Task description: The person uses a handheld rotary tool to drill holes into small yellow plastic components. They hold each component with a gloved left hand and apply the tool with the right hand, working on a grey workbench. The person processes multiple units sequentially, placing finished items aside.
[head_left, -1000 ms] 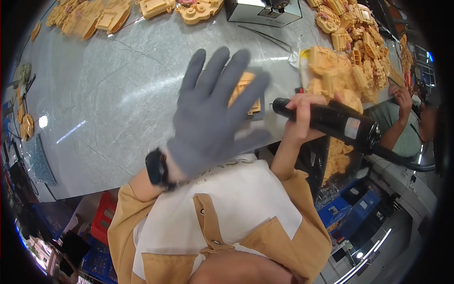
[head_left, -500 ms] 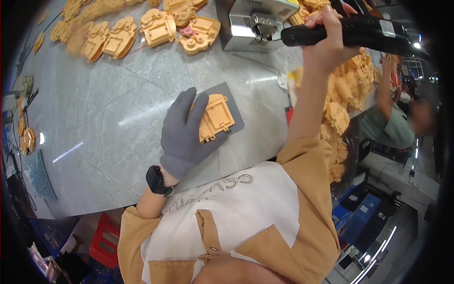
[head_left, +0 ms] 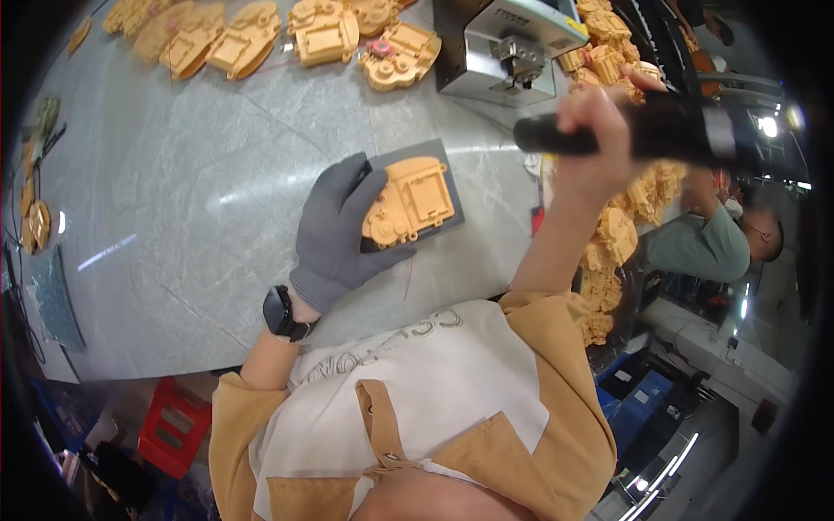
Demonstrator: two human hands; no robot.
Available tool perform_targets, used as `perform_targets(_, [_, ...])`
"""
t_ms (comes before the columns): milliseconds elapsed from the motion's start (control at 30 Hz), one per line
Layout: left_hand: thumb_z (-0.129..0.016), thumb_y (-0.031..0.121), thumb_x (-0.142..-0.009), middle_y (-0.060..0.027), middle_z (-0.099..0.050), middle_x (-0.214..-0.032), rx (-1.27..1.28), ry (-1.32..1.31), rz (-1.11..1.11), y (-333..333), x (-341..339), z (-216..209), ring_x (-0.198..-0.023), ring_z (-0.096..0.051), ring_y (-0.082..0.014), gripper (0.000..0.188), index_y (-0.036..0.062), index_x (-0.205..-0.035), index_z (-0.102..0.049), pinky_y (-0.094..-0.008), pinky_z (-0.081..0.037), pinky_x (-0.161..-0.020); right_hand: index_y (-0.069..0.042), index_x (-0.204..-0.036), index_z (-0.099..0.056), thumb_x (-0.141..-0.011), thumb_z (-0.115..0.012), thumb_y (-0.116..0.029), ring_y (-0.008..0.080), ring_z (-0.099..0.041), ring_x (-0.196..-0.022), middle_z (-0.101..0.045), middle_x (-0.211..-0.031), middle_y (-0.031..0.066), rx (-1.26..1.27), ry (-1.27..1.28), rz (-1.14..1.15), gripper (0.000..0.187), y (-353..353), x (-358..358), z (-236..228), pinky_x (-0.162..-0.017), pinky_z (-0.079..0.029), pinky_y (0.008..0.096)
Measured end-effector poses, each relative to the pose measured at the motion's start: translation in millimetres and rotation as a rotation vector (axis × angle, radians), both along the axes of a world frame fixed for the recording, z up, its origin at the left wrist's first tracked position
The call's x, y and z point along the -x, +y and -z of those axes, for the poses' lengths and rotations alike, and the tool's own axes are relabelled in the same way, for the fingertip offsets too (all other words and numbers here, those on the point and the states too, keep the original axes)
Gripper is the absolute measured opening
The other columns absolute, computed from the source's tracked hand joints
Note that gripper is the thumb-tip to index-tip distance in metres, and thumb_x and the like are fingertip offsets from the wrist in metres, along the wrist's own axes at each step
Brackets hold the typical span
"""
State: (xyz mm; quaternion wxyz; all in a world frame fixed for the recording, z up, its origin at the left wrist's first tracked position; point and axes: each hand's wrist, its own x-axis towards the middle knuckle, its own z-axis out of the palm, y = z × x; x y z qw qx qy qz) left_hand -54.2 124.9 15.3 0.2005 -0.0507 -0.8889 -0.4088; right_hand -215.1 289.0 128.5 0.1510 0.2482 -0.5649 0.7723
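My left hand, in a grey glove, curls its forefinger and thumb round the left end of an orange plastic housing. Molded round bosses and a rectangular recess show on the housing. It lies on a dark grey pad on the table. My bare right hand is raised at the upper right, closed round a black electric screwdriver. The screwdriver is thick, carries a pale label, and is smeared by motion. Its working tip cannot be made out.
A grey metal box with a small mechanism, which looks like a screw feeder, stands at the back. Several orange housings line the far edge; more are heaped at right. A co-worker sits beyond. A red stool stands lower left.
My right hand has come down and nearer with the screwdriver. My left hand has slid leftward on the housing, so more of it shows. The whole view has shifted a little.
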Motion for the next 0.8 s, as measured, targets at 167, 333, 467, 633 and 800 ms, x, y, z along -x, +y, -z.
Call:
perform_targets(167, [-0.08, 0.034, -0.057, -0.0168, -0.044, -0.123, -0.007, -0.009, 0.001, -1, -6, 7, -0.108, -0.048, -0.0353, 0.079, 0.0098, -0.124, -0.044, -0.044, -0.041, -0.091, 0.001, -0.122, -0.031, -0.074, -0.046, -0.003, 0.0165, -0.043, -0.044, -0.041, -0.058, 0.0054, 0.062, 0.005, -0.246, 0.051, 7, -64, 2, -0.051, -0.044, 0.0365])
perform_targets(333, [-0.079, 0.038, -0.058, -0.0161, -0.044, -0.123, 0.001, -0.015, -0.012, -2, -8, 11, -0.11, -0.046, -0.0353, 0.081, 0.0103, -0.125, -0.043, -0.0444, -0.04, -0.093, -0.006, -0.125, -0.032, -0.073, -0.045, -0.005, 0.0168, -0.044, -0.045, -0.04, -0.059, 0.004, 0.073, -0.051, -0.281, 0.053, 3, -82, 10, -0.053, -0.043, 0.0355])
perform_targets(467, [-0.077, 0.045, -0.06, -0.0142, -0.044, -0.123, 0.046, 0.058, -0.107, 2, -13, 6, -0.114, -0.043, -0.0362, 0.078, 0.012, -0.124, -0.045, -0.0494, -0.034, -0.097, -0.008, -0.127, -0.034, -0.075, -0.044, -0.004, 0.0171, -0.045, -0.047, -0.042, -0.06, 0.0042, 0.159, -0.063, -0.346, 0.053, 3, -84, 16, -0.055, -0.043, 0.0357])
perform_targets(633, [-0.076, 0.045, -0.061, -0.0085, -0.049, -0.117, 0.048, 0.159, -0.138, 11, -20, -22, -0.116, -0.041, -0.0347, 0.05, 0.0162, -0.097, -0.057, -0.0522, -0.024, -0.102, -0.011, -0.129, -0.034, -0.078, -0.044, -0.004, 0.0179, -0.047, -0.05, -0.045, -0.064, 0.0043, 0.255, -0.038, -0.464, 0.052, -2, -92, 10, -0.056, -0.042, 0.0361])
perform_targets(800, [-0.078, 0.041, -0.061, -0.005, -0.053, -0.112, 0.052, 0.182, -0.15, 10, -22, -24, -0.116, -0.041, -0.0334, 0.033, 0.017, -0.074, -0.059, -0.0508, -0.02, -0.104, -0.011, -0.13, -0.034, -0.08, -0.043, -0.005, 0.0177, -0.047, -0.051, -0.046, -0.067, 0.0042, 0.254, -0.022, -0.544, 0.051, -4, -96, 8, -0.058, -0.042, 0.0357])
